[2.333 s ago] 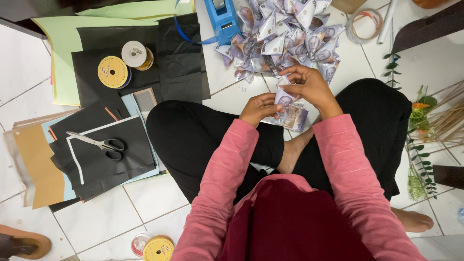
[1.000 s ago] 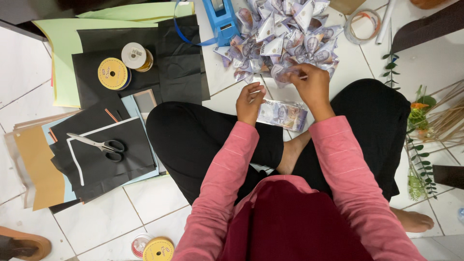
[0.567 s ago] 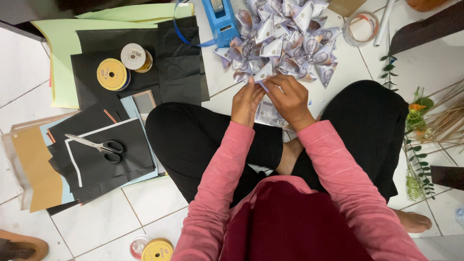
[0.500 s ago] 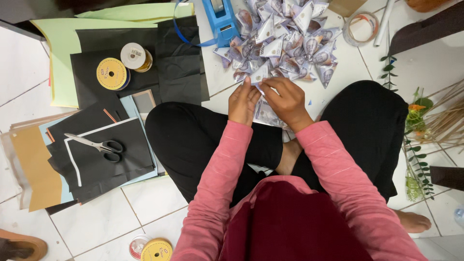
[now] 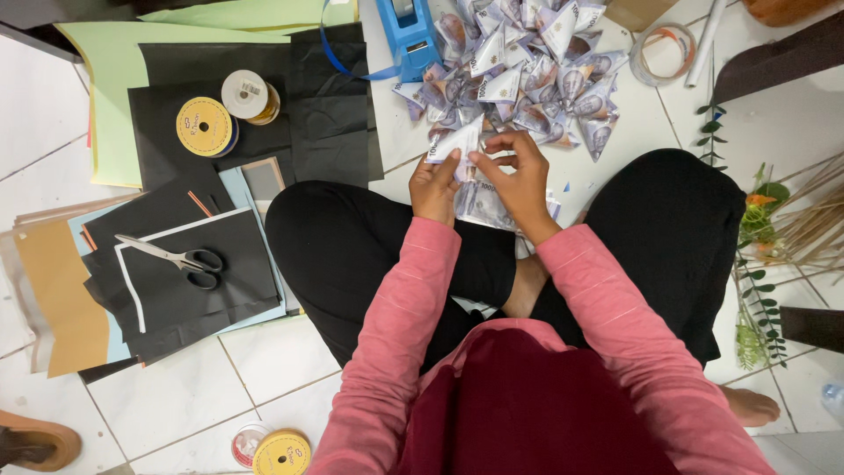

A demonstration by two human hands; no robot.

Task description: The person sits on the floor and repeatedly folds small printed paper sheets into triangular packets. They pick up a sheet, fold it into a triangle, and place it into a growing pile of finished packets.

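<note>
White floor tiles (image 5: 176, 396) spread under a person sitting cross-legged in black trousers and pink sleeves. Both hands meet just ahead of the knees: the left hand (image 5: 435, 186) and the right hand (image 5: 520, 180) each pinch a folded banknote (image 5: 459, 141) between thumb and fingertips, fingers curled closed around its edges. Flat banknotes (image 5: 482, 204) lie directly beneath the hands. Just beyond the fingertips sits a heap of folded notes (image 5: 527, 75), with a blue tape dispenser (image 5: 406, 35) beside it. Well off to the left of the left hand lie black paper sheets (image 5: 202, 264), scissors (image 5: 176, 259) on top, and two ribbon spools (image 5: 224, 114).
</note>
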